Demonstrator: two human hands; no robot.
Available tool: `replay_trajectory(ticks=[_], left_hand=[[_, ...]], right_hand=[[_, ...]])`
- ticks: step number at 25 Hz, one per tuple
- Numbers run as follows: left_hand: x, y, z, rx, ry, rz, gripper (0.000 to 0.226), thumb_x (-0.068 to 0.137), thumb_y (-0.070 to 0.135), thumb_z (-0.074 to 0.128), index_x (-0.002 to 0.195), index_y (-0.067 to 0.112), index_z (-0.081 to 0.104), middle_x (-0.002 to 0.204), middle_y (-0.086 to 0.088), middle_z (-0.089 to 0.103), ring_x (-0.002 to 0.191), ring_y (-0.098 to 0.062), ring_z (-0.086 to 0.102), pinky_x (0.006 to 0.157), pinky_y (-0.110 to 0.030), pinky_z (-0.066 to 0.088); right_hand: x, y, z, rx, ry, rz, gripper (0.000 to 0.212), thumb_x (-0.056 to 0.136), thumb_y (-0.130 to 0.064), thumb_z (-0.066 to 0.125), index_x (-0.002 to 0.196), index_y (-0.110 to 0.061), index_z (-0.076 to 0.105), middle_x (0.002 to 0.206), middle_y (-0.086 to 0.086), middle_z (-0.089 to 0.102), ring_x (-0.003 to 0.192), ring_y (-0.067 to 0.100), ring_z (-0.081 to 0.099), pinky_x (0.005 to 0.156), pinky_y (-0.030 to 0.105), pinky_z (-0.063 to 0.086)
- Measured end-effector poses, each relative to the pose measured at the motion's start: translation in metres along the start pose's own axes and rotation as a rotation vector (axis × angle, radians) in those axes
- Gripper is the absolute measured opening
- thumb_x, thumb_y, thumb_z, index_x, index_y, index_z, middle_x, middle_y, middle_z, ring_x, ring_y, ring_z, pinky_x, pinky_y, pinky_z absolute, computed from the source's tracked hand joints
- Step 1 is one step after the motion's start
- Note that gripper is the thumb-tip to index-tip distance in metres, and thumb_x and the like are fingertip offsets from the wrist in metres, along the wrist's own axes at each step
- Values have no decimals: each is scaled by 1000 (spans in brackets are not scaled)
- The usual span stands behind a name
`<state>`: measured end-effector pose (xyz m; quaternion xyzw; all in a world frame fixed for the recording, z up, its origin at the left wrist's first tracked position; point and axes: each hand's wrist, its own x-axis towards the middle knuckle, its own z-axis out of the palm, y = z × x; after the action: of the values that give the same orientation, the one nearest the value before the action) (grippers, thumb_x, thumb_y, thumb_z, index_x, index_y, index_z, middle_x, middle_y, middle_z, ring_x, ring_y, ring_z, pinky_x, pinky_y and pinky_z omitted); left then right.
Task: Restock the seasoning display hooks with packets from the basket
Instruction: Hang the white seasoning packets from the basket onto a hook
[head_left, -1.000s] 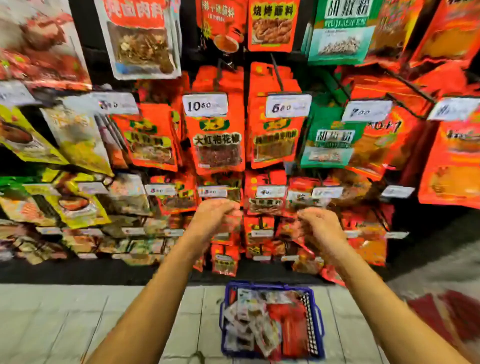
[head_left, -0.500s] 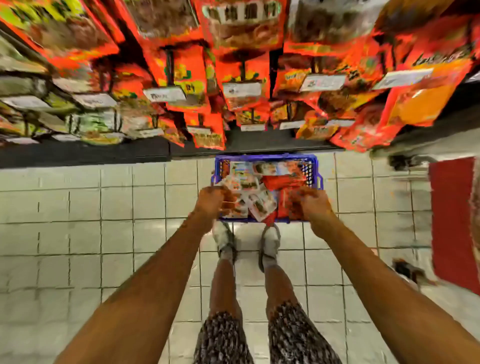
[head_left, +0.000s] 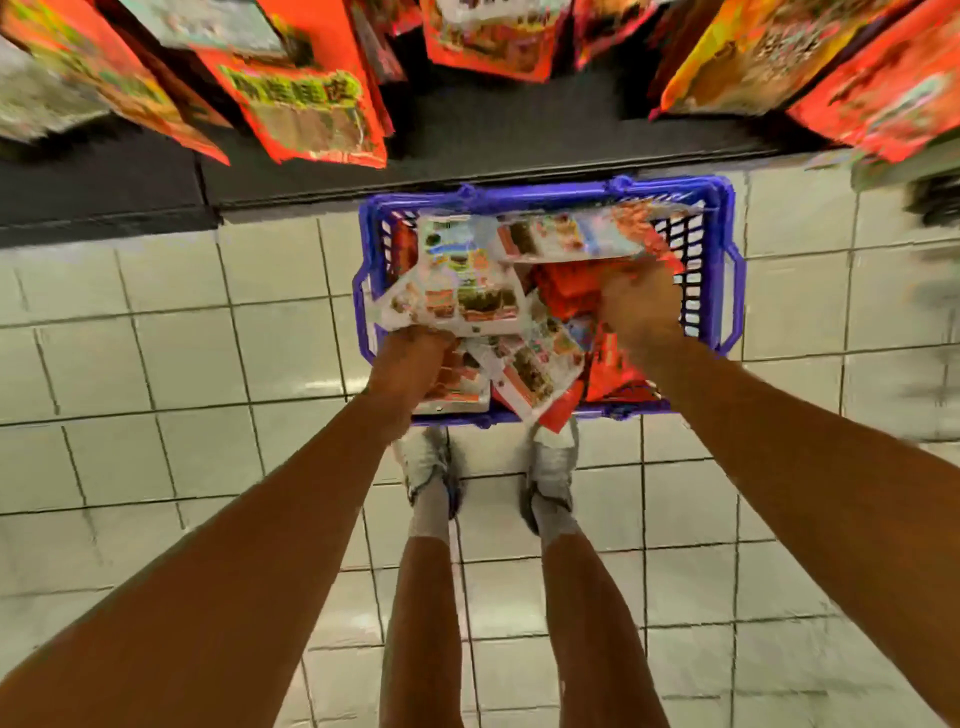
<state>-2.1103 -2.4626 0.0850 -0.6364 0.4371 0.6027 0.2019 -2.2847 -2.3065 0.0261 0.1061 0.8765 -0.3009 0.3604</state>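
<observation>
Blue plastic lattice basket (head_left: 727, 291), glossy film packets (head_left: 457, 291), shiny glazed floor tiles (head_left: 156, 364), matt dark shelf base (head_left: 104, 187)

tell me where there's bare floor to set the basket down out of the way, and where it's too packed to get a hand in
Bare tile lies left of the blue basket, up to the dark shelf base, and more right of it. Crowded: the basket's inside, full of packets with the left hand and right hand in it, and tile by the shoes.
</observation>
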Motion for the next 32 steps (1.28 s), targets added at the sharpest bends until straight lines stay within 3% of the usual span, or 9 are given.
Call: replay_trajectory(ticks=[3,6,8,15,19,23,26,29,32], left_hand=[[24,7,8,-11,3,70,9,94,17,59,92,14,67,64,1,72,54,-12,69,45,-21,51],[30,11,11,13,6,96,10,93,18,60,102,17,65,81,-4,76,73,-18,73,62,-29,58],[29,11,11,22,-8,107,14,95,18,59,109,19,62,90,-6,76,81,-21,74,66,-33,59],[12,18,24,-31,7,158,9,96,19,59,96,27,60,95,-4,76,88,-22,74,76,-40,61],[3,28,32,14,77,387,16,97,23,58,106,36,58,97,16,65,86,-7,66,62,-26,55],[5,25,25,154,-2,547,43,93,3,58,109,43,57,103,23,57,98,-11,64,72,-28,57],[8,11,10,253,-82,573,56,89,-5,63,126,36,53,126,11,56,124,-20,57,70,-11,52],[8,5,-2,704,-164,821,94,82,13,78,151,38,19,162,0,23,150,-20,21,111,-26,36],[2,21,9,983,-377,985,110,76,31,79,154,48,2,167,9,8,153,-11,-2,122,-43,12]], right_hand=[[34,-15,5,69,338,-21,53,87,-23,64,136,-10,50,125,15,66,114,34,62,91,30,41],[57,-19,0,-213,237,-79,62,90,-23,60,148,-27,37,141,18,49,104,32,59,85,38,47],[61,-19,-5,-423,163,-76,48,92,-31,64,137,-29,49,145,19,40,96,32,58,80,39,44],[12,0,-29,-324,179,-478,24,98,-13,55,120,-16,66,107,12,73,88,27,70,65,21,43],[-37,21,-36,-38,-55,-645,24,94,-1,63,116,-8,66,119,11,70,102,13,66,71,7,53],[-66,25,-37,65,-210,-632,22,91,7,64,108,-5,68,122,11,69,112,24,67,81,39,62],[-70,13,-45,264,-468,-495,33,88,19,59,93,-12,69,123,16,68,117,28,66,89,49,59],[-63,1,-54,292,-723,-426,29,89,16,55,85,-8,72,120,19,68,112,35,67,86,50,59],[-55,-8,-50,243,-891,-354,21,93,6,53,88,-5,69,115,18,69,107,37,68,89,50,57]])
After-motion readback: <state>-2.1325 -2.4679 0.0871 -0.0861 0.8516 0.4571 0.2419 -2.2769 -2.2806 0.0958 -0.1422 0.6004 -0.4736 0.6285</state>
